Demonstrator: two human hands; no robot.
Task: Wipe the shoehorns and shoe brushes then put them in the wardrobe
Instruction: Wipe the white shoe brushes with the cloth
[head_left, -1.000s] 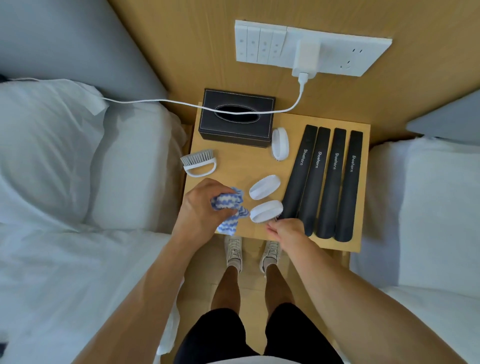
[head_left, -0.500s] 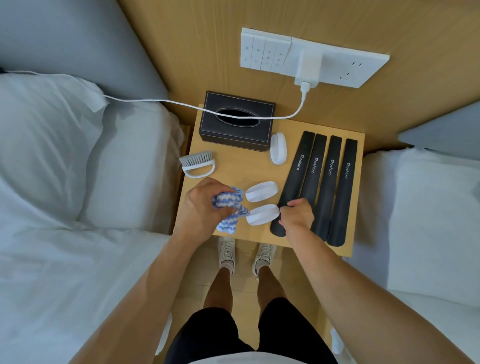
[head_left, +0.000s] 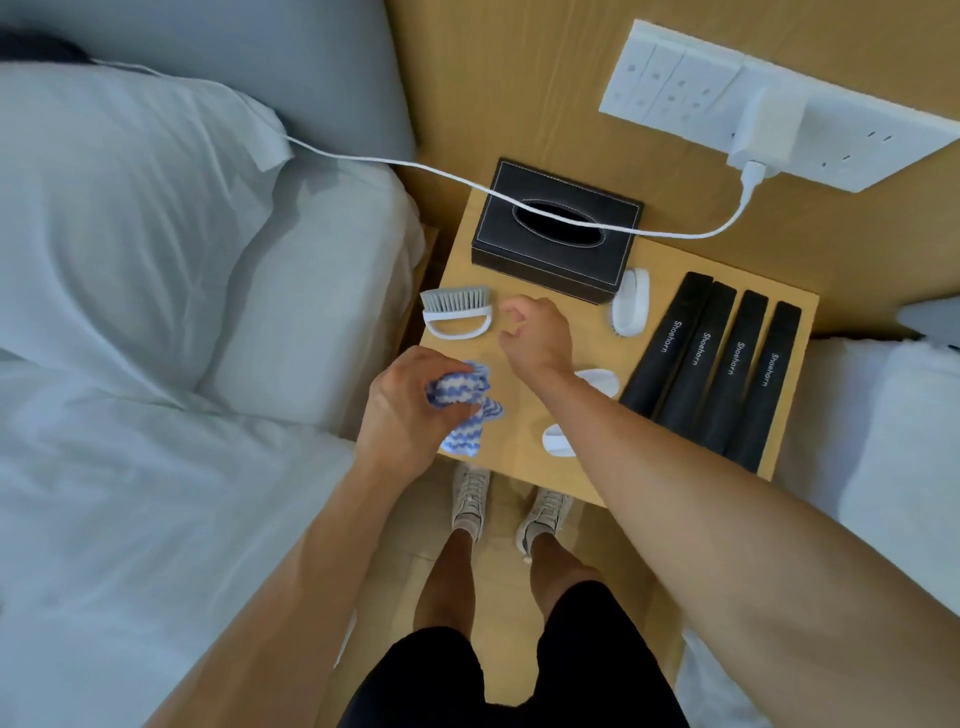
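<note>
Several black shoehorns (head_left: 727, 364) lie side by side on the right of the wooden nightstand (head_left: 519, 462). A grey-bristled shoe brush (head_left: 456, 314) with a white handle lies at the left edge. Three white shoe brushes lie bristles down: one (head_left: 631, 309) by the tissue box, and two (head_left: 597, 379) (head_left: 558, 440) partly hidden under my right forearm. My left hand (head_left: 405, 410) grips a bunched blue-and-white cloth (head_left: 462, 402) near the front edge. My right hand (head_left: 535, 332) hovers just right of the grey brush, fingers loosely curled, holding nothing.
A black tissue box (head_left: 556, 244) stands at the back of the nightstand. A white charger cable (head_left: 415, 169) runs over it from the wall socket panel (head_left: 779, 104) to the left bed (head_left: 130, 312). Another bed (head_left: 893, 441) is at the right. My feet (head_left: 509, 509) stand below the front edge.
My right hand has left the shoehorns and crossed leftward over the white brushes to beside the grey brush. The left hand still holds the cloth in place.
</note>
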